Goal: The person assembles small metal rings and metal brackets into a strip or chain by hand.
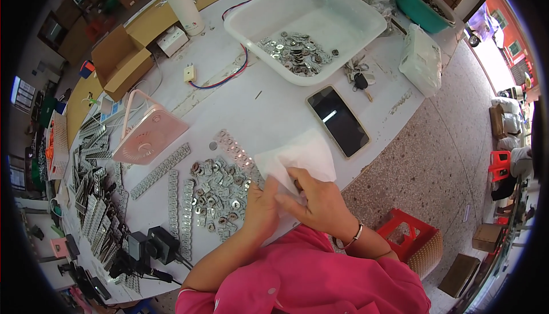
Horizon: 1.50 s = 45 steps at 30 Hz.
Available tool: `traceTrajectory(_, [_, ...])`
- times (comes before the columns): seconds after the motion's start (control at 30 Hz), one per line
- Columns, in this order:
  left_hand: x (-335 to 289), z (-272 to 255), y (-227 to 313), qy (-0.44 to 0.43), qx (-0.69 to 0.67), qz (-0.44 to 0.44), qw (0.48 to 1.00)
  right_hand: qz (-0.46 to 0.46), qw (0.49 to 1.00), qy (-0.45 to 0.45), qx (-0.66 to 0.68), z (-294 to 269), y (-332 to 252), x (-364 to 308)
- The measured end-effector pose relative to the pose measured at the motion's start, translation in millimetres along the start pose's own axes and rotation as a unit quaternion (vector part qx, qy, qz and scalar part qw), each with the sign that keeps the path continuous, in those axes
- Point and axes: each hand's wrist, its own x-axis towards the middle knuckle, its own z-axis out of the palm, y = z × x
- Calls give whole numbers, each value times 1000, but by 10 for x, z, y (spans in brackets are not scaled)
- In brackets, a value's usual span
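A crumpled white tissue (309,154) is bunched between my two hands near the table's front edge. My left hand (263,208) is closed on its near left corner. My right hand (317,199) pinches it from the right, with thumb and forefinger curled; the fingertips are partly hidden in the folds. A flat metal strip of joined small parts (233,149) runs up to my left fingers; whether they hold its end I cannot tell. Left of my left hand lies a spread pile of small metal parts with round centres (220,191).
More metal strips (160,171) and a dark heap of them (100,211) cover the left side, near black power adapters (163,244) and a pink fan (150,134). Beyond my hands are a phone (338,120), keys (361,82) and a white tub (306,76) holding metal pieces.
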Motion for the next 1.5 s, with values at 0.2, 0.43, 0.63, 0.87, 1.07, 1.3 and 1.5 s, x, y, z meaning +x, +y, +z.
traceTrajectory(0.2, [19, -63, 128, -40, 113, 44, 992, -62, 989, -135, -8, -174, -32, -14])
traceTrajectory(0.43, [-32, -20, 261, 0, 12, 54, 998, -58, 997, 22, 52, -297, 381, 147])
traceTrajectory(0.63, [-276, -285, 424, -111, 49, 17, 992, 85, 731, -159, 658, -151, 378, 127])
traceTrajectory(0.87, [-507, -145, 543, -13, 109, 164, 980, 149, 766, 0, 626, -289, 68, 55])
traceTrajectory(1.07, [-926, 535, 825, -252, 12, 425, 869, -105, 884, 209, 405, -428, -585, -297])
traceTrajectory(1.3, [-1035, 647, 1119, -183, -353, -536, 745, -301, 795, 358, 387, -167, -874, -265])
traceTrajectory(1.5, [-1054, 971, 1099, -91, -361, -429, 823, -430, 790, 307, 310, -178, -681, -130])
